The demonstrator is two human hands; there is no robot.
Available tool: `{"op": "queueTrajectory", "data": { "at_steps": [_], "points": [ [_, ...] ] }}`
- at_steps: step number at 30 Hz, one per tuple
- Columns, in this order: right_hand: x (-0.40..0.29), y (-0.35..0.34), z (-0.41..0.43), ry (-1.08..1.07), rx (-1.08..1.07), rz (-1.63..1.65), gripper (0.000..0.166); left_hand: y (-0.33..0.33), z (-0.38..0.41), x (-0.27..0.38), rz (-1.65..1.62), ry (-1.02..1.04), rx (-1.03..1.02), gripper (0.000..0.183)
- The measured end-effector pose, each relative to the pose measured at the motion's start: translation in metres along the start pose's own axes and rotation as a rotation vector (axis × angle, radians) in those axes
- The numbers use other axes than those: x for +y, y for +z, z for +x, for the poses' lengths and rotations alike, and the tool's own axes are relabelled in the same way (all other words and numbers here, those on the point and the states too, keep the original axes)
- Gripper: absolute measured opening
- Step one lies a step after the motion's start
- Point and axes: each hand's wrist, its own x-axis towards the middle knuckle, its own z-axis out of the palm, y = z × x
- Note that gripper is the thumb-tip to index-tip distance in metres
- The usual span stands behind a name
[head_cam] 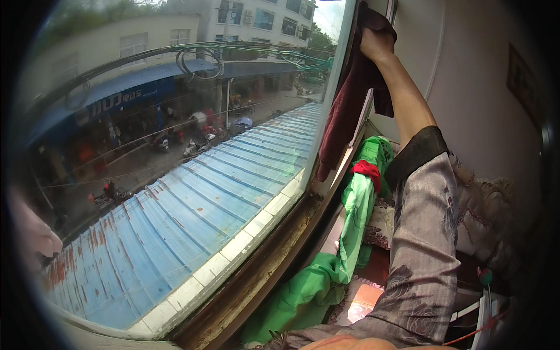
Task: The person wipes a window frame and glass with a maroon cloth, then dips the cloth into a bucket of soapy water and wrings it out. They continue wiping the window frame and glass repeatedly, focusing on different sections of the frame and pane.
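Note:
My right hand is raised high at the upper right, gripping a dark maroon cloth. The cloth hangs down along the edge of the window frame. A blurred part of what looks like my left hand shows at the far left edge, in front of the window pane. Its fingers are mostly cut off, so what it holds or touches cannot be made out. Below the pane runs a brown window sill track, worn and dirty.
Beside the sill hangs a green curtain tied with a red band. Patterned cushions lie behind my sleeve. Outside are a rusty blue metal roof, overhead cables, and a street with motorbikes.

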Motion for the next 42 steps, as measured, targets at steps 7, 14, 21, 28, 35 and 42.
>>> {"op": "queueTrajectory", "data": {
  "at_steps": [7, 14, 21, 28, 35, 42],
  "points": [
    [-0.012, 0.018, -0.116, -0.222, 0.025, 0.07, 0.05, 0.026, -0.021, -0.013, 0.114, -0.002, 0.372, 0.03],
    [-0.007, -0.022, -0.005, 0.143, 0.154, 0.39, 0.046, 0.0, -0.028, -0.011, -0.024, -0.16, 0.091, 0.027],
    [-0.025, -0.009, -0.022, 0.114, 0.177, 0.481, 0.056, -0.009, -0.019, -0.005, -0.086, -0.202, 0.046, 0.025],
    [-0.088, 0.055, -0.234, -0.118, 0.155, 0.624, 0.073, -0.021, 0.016, 0.002, -0.346, -0.496, -0.111, 0.026],
    [-0.084, 0.072, -0.35, 0.181, -0.469, 0.727, 0.029, -0.022, 0.033, 0.002, -0.235, -0.597, -0.192, 0.029],
    [-0.09, 0.08, -0.274, 0.633, -0.217, 1.453, 0.025, -0.025, 0.021, 0.005, -0.203, -0.561, -0.187, 0.03]
  ]
}}
